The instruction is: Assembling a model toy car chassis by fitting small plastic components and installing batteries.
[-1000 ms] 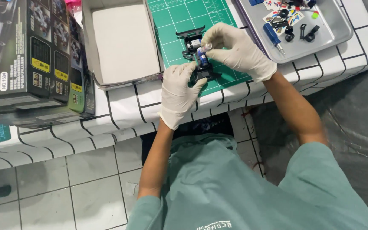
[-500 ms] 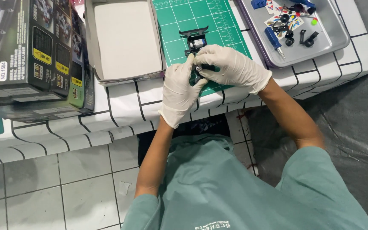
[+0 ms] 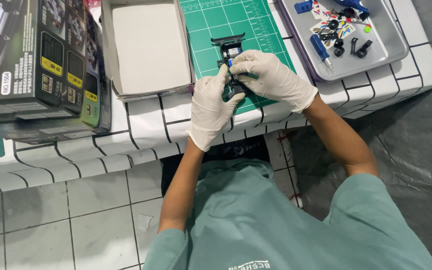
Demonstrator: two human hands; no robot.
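1. Both hands wear white gloves and meet over the near edge of a green cutting mat that lies on the table, which is covered in a white cloth with black grid lines.
2. The left hand comes up from below; its fingers are clenched around the near side of a small black toy car chassis.
3. The right hand reaches in from the right, and its fingers are likewise closed on the chassis, covering its middle.
4. The chassis sits between the two hands just above the mat; its far end, with a black bumper bar, sticks out beyond the fingers, and a small blue part shows on it. Whether it touches the mat I cannot tell.
5. Just left of the mat stands an open white cardboard box, its floor bare.
6. Further left lie stacked dark printed kit boxes.
7. To the right of the mat sits a grey metal tray holding a blue-handled screwdriver, small black parts and a sticker sheet.
8. The person wears a teal shirt; grey floor tiles show below the table.
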